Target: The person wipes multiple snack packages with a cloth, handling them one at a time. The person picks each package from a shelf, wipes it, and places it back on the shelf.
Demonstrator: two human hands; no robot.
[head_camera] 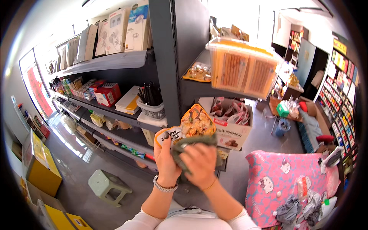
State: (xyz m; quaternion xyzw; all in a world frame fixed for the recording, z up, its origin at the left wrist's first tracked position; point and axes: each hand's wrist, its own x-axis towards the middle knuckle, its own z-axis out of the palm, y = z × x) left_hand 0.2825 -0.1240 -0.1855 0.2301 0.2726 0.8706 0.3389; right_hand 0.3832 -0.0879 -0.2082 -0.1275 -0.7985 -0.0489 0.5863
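Observation:
My left hand (pixel 166 158) grips a food package (pixel 198 122) by its orange-edged white corner, thumb on top. The package shows a picture of shellfish-like food and bears writing. My right hand (pixel 199 164) holds a dark green cloth (pixel 195 142) against the package's lower part; the fingers are slightly blurred. Behind the package stands an open cardboard box (pixel 233 135) of red and white packets. Above it, a clear plastic bin (pixel 244 69) holds orange packs, and a similar orange-edged package (pixel 198 72) lies beside the bin on the shelf.
Grey metal shelving (pixel 165 57) at the left holds boxed earphones, a grey basket (pixel 152 109) of pens and small boxes. A pale green stool (pixel 107 184) stands on the floor at the lower left. At the lower right, a pink patterned cover (pixel 267 172) carries crumpled cloths and bags.

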